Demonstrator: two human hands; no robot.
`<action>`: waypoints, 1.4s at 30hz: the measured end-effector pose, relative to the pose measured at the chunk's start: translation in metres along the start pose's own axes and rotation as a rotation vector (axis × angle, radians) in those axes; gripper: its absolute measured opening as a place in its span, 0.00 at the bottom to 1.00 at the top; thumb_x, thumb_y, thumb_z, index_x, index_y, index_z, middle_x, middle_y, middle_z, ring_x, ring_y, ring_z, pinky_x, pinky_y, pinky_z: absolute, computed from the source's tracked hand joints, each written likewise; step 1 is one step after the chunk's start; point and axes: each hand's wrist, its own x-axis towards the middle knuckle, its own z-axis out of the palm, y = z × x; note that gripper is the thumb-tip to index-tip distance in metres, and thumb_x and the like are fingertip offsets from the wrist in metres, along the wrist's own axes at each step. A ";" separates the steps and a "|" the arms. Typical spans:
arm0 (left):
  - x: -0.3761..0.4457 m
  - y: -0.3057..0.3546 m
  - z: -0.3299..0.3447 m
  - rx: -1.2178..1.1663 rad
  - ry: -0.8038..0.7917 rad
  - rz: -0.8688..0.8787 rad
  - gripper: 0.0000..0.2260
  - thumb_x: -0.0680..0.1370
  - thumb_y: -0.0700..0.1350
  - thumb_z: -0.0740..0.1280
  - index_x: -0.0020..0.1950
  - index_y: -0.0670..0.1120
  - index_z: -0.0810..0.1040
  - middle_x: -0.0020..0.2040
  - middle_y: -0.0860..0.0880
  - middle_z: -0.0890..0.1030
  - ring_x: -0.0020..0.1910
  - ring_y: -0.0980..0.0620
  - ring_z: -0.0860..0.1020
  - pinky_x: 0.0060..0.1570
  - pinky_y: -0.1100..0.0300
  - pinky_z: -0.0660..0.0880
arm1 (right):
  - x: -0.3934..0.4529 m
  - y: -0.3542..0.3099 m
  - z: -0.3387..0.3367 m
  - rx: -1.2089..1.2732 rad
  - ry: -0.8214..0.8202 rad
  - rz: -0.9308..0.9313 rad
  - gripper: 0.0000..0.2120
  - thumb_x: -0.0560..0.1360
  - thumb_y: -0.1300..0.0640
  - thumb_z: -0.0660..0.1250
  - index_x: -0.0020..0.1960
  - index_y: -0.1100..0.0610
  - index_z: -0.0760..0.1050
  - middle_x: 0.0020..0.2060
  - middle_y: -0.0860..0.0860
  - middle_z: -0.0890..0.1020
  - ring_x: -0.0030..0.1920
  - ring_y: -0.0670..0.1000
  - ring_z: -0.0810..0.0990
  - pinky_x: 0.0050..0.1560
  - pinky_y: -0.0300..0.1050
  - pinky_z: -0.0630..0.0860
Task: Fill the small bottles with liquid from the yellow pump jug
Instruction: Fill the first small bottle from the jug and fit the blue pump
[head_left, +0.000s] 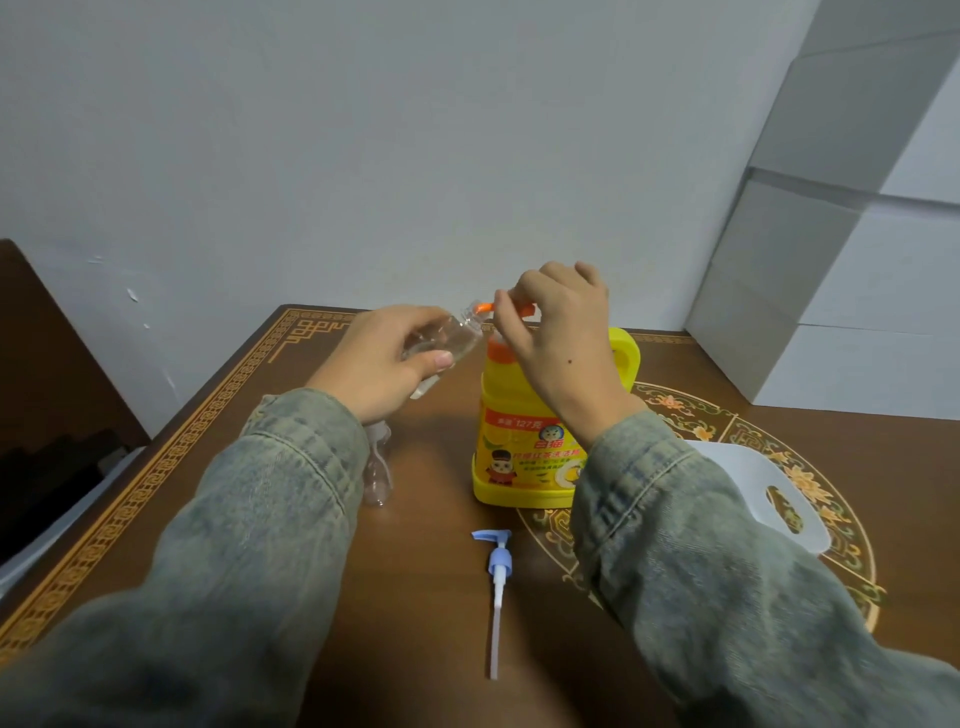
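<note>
Left hand grips clear small bottle, tilted, mouth at orange pump spout. Right hand curled on pump atop yellow jug.

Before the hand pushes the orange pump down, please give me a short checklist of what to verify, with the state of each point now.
1. Clear bottle held in left hand: ok.
2. Bottle mouth at the orange nozzle: ok.
3. Right hand on the pump head: ok.
4. Yellow jug upright on the table: ok.
5. Liquid level in the bottle: cannot tell.
6. Blue pump cap lying clear of the jug: ok.
</note>
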 end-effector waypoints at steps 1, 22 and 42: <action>0.001 0.000 0.000 0.012 -0.001 0.006 0.18 0.76 0.45 0.70 0.66 0.47 0.76 0.61 0.50 0.80 0.61 0.52 0.76 0.63 0.57 0.69 | 0.002 -0.001 0.001 0.009 0.010 0.006 0.12 0.75 0.57 0.68 0.33 0.55 0.72 0.32 0.49 0.73 0.35 0.51 0.71 0.61 0.58 0.69; 0.003 0.000 -0.002 0.012 -0.017 -0.012 0.15 0.76 0.46 0.70 0.63 0.49 0.78 0.58 0.52 0.82 0.58 0.53 0.77 0.57 0.60 0.68 | 0.004 0.002 0.004 0.040 0.017 0.029 0.13 0.75 0.57 0.69 0.33 0.57 0.73 0.31 0.50 0.74 0.35 0.48 0.70 0.65 0.58 0.68; 0.000 0.002 0.001 -0.035 -0.006 -0.035 0.18 0.76 0.44 0.70 0.66 0.47 0.77 0.61 0.49 0.81 0.60 0.50 0.78 0.65 0.50 0.71 | 0.003 0.004 0.006 0.038 0.027 0.027 0.13 0.75 0.57 0.68 0.33 0.58 0.74 0.31 0.51 0.76 0.36 0.51 0.73 0.66 0.56 0.67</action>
